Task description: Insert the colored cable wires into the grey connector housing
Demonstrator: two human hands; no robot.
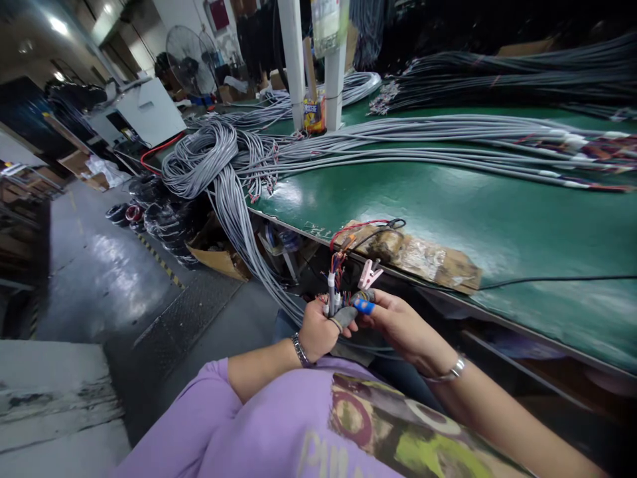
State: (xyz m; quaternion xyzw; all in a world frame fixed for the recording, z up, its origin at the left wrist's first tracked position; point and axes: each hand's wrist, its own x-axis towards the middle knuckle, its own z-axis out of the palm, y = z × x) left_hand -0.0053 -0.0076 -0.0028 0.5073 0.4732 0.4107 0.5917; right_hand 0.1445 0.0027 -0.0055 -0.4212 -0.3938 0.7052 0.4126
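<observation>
My left hand [320, 330] is closed around the ends of several grey cables [332, 292], whose thin coloured wires [338, 262] fan out at the top. A grey finger cover sits on its thumb. Close beside it, my right hand [393, 318] has its fingers pinched near the wire ends, with blue tape [364, 306] around one digit; what lies between its fingertips is too small to make out. Just above the right fingers is a pale pink clip [369, 274]. A red and a black lead run from the wires to a taped cardboard piece [423, 257] at the table edge.
A green table [497, 219] stretches across the front. Long grey cables [423, 133] lie along it, and a thick coil [204, 156] hangs over its left end. Bundled dark cables [497, 76] lie behind. A white post [293, 66] rises from the table.
</observation>
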